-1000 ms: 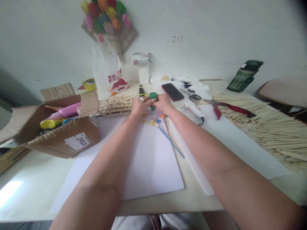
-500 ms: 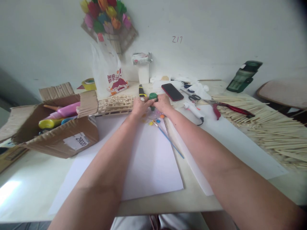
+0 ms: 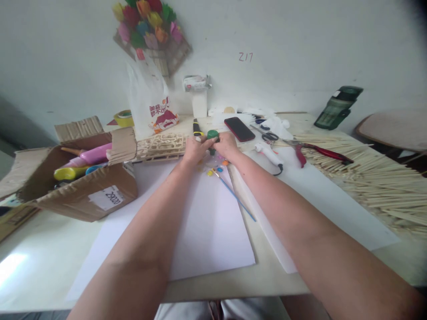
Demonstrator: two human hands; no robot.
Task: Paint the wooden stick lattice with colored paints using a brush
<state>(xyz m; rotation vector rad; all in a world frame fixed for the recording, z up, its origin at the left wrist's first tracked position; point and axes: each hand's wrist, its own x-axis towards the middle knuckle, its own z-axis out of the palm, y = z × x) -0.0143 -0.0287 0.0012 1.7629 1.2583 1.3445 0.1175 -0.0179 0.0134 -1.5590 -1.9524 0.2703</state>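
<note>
- White wall (image 3: 290, 44) behind the tabletop's (image 3: 43, 249) far edge, bearing small red handwritten figures (image 3: 246, 57).
- Bright patch of light (image 3: 12, 266) at the near left corner.
- Rounded, pale brownish seat (image 3: 395, 120) beyond the right edge.

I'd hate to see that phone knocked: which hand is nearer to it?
Right: the right hand is close to the phone's left side; the left hand is farther left, across the green container.

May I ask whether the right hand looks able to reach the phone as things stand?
Probably yes: the phone lies uncovered, close beside the right hand, though that hand would likely have to leave the green bottle.
</note>
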